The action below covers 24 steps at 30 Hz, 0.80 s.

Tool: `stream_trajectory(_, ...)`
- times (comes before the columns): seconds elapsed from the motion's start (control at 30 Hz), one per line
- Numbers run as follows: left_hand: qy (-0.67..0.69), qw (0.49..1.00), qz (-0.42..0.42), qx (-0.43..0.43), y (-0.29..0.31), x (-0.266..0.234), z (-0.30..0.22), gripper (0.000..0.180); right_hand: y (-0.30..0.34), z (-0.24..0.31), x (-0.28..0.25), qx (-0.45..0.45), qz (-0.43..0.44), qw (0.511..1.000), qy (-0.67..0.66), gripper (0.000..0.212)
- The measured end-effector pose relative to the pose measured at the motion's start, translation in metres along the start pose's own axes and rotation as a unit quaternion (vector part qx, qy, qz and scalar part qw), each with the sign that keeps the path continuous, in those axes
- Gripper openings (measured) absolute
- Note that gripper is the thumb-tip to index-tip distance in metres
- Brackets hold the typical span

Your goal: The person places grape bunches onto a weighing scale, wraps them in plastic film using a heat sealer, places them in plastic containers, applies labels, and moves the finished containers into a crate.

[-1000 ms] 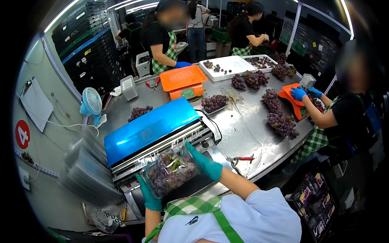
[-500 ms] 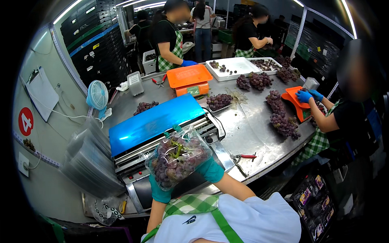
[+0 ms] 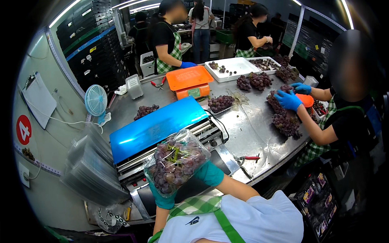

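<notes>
1. table point(image 3: 259, 133), steel and wide, curves along its near rim, where red-handled scissors point(image 3: 249, 158) lie; bare metal stays open between the sealing machine and a co-worker's grape heaps point(image 3: 283, 117).
2. sealing machine with blue lid point(image 3: 156, 127) sits at the table's left edge, just behind the held tray.
3. stack of clear trays point(image 3: 91, 170) crowds the left side.
4. wrapped tray of dark grapes point(image 3: 176, 164), film glossy, green stems showing, is tilted up in front of the person's chest.
5. left hand point(image 3: 162, 198) grips its lower edge; right hand point(image 3: 208, 173) clasps its right side, both in teal gloves.
</notes>
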<state>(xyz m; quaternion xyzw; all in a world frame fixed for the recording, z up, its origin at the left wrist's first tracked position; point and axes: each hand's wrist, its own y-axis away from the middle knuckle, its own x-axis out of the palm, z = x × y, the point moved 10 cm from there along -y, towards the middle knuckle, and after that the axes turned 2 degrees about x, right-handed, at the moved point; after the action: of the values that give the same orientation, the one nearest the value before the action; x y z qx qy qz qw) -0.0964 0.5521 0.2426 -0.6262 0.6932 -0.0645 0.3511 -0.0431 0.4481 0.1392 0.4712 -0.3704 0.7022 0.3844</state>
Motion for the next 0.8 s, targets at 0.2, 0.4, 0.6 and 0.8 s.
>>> stream_trajectory(0.2, 0.043, 0.998, -0.015, -0.041, -0.006, 0.003, 0.018, 0.053, -0.004, 0.021, -0.043, -0.045, -0.055, 0.982, 0.173, 0.034)
stream_trajectory(0.4, 0.129, 0.985, -0.028, -0.112, 0.001, 0.008, 0.054, 0.051, -0.002, 0.041, -0.017, -0.062, -0.116, 0.960, 0.249, 0.035)
stream_trajectory(0.6, 0.189, 0.970, -0.035, -0.152, 0.009, 0.019, 0.077, 0.050, 0.001, 0.058, 0.067, -0.083, -0.185, 0.973, 0.114, 0.036)
stream_trajectory(0.8, 0.062, 0.995, -0.045, -0.064, 0.001, 0.008, 0.064, 0.052, -0.010, 0.070, 0.049, -0.164, -0.155, 0.915, 0.336, 0.041)
